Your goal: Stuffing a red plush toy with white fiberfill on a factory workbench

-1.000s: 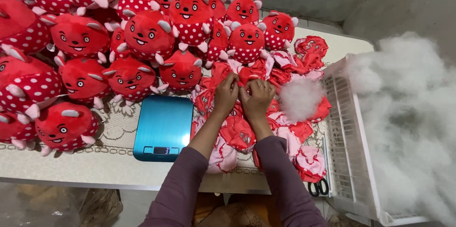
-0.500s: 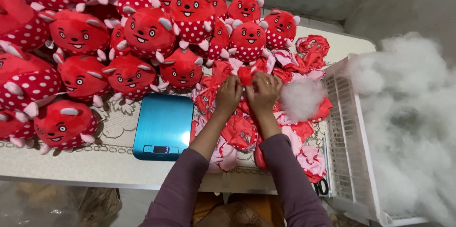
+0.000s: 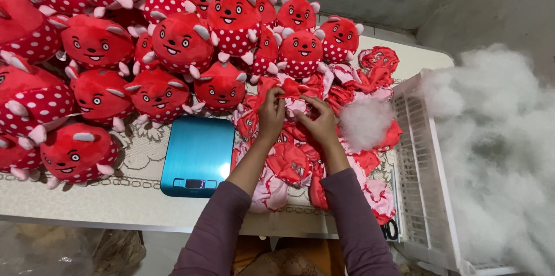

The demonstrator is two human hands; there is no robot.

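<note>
Both my hands work at one flat, unstuffed red plush skin (image 3: 292, 90) lifted off a heap of empty red-and-pink skins (image 3: 300, 160). My left hand (image 3: 270, 115) pinches its left side and my right hand (image 3: 317, 120) grips its right side, fingers curled into the fabric. A loose clump of white stuffing (image 3: 364, 121) lies just right of my right hand, on the heap. A blue digital scale (image 3: 198, 154) sits flat on the table (image 3: 115, 202), left of my left forearm.
Many stuffed red dotted plush toys (image 3: 173, 45) are piled across the back and left of the table. A white slatted crate (image 3: 425, 166) full of white stuffing (image 3: 497, 154) stands at the right. Black scissors (image 3: 391, 230) lie at the table's near right edge.
My hands have moved slightly toward the far side of the heap and lifted a red skin, spreading it between them. The rest stays put.
</note>
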